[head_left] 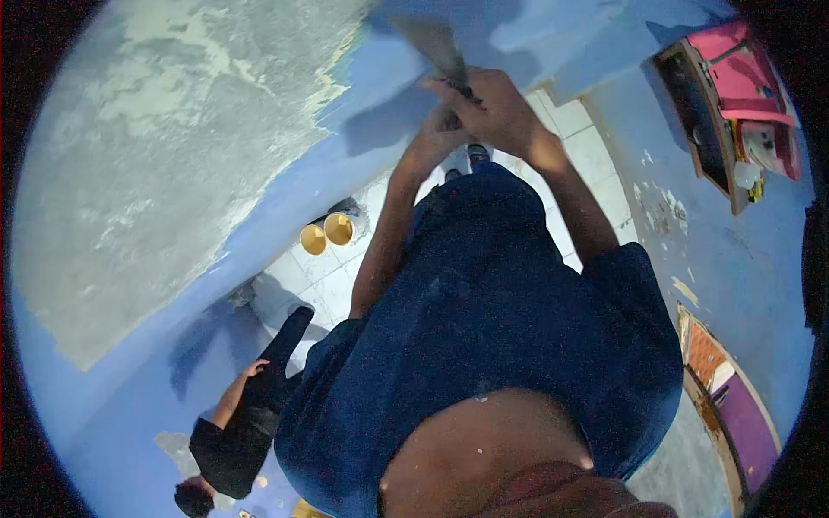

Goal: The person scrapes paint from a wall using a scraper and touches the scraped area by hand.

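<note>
My right hand (pixel 503 110) is closed around the dark handle of a scraper (pixel 436 47), whose wide grey blade points up and to the left and is blurred. Just below it, my left hand (pixel 432 138) is also closed at the lower end of the handle, touching my right hand; its fingertips are partly hidden. Behind the blade is a blue wall (pixel 380 86) with the hands' shadows on it. To the left, a large bare grey patch (pixel 190 147) with ragged, flaking edges interrupts the blue paint.
Two yellowish buckets (pixel 339 229) stand on the white tiled floor (pixel 332 289) by the wall. A person in dark clothes (pixel 237 432) is at lower left. A wall shelf (pixel 695 112) holding a pink bag (pixel 743 73) hangs at upper right. A doorway (pixel 721 380) is at lower right.
</note>
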The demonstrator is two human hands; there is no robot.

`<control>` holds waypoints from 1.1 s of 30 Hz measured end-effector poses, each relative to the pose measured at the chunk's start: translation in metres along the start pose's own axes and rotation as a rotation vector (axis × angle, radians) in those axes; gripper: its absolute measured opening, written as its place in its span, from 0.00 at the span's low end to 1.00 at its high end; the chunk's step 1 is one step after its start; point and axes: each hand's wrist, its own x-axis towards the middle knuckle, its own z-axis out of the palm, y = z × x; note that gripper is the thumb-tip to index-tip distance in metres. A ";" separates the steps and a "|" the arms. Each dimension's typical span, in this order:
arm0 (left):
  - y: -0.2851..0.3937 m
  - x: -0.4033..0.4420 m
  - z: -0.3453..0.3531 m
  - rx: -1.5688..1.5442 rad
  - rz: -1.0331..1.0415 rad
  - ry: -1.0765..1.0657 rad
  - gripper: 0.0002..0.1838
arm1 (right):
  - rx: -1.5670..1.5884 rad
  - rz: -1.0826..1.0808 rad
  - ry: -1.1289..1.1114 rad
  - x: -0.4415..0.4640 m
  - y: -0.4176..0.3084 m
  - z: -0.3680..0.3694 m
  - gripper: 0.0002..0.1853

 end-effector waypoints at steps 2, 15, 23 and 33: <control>-0.007 0.006 -0.026 -0.023 0.102 -0.040 0.24 | -0.323 -0.334 0.124 0.000 -0.004 -0.007 0.20; 0.138 0.006 -0.062 0.637 1.048 0.156 0.10 | -0.988 -0.711 -0.153 -0.012 -0.045 -0.054 0.23; 0.130 0.001 -0.041 0.857 0.882 -0.050 0.13 | -0.874 -0.770 -0.145 -0.020 -0.045 -0.044 0.17; 0.102 0.009 -0.051 0.668 0.796 -0.078 0.07 | -0.764 -0.817 -0.211 -0.016 -0.034 -0.035 0.13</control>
